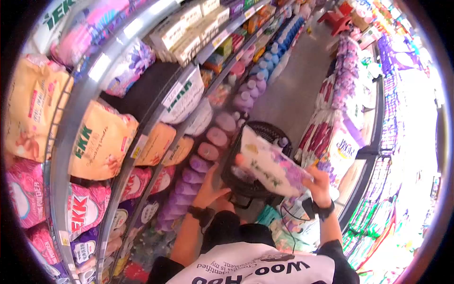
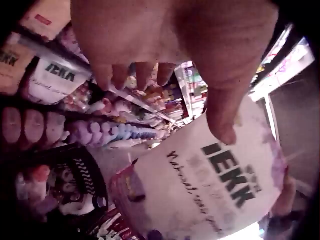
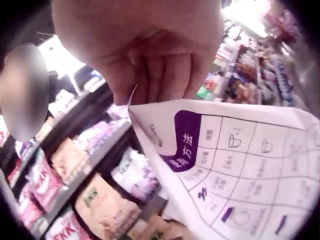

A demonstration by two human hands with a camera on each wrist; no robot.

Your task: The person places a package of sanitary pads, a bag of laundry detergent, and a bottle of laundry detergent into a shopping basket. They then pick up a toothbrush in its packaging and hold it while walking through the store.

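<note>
A white and purple soap powder bag (image 1: 272,165) with IEKK lettering hangs tilted over a black basket (image 1: 235,185). My right hand (image 1: 320,188) grips the bag by one end. In the right wrist view its fingers curl over the bag's edge (image 3: 240,160), beside a printed usage table. My left hand (image 1: 210,193) is on the basket's left side, fingers extended, apart from the bag in the head view. The left wrist view has its thumb (image 2: 222,120) overlapping the bag's printed front (image 2: 200,185). Several items lie inside the basket.
Shelves on the left carry orange bags (image 1: 104,142), pink bags (image 1: 87,208) and another white bag (image 1: 184,97). Purple bottles (image 1: 184,189) line the lower shelf close to my left arm. A grey aisle floor (image 1: 288,80) runs ahead, with a red stool (image 1: 336,21) far along it.
</note>
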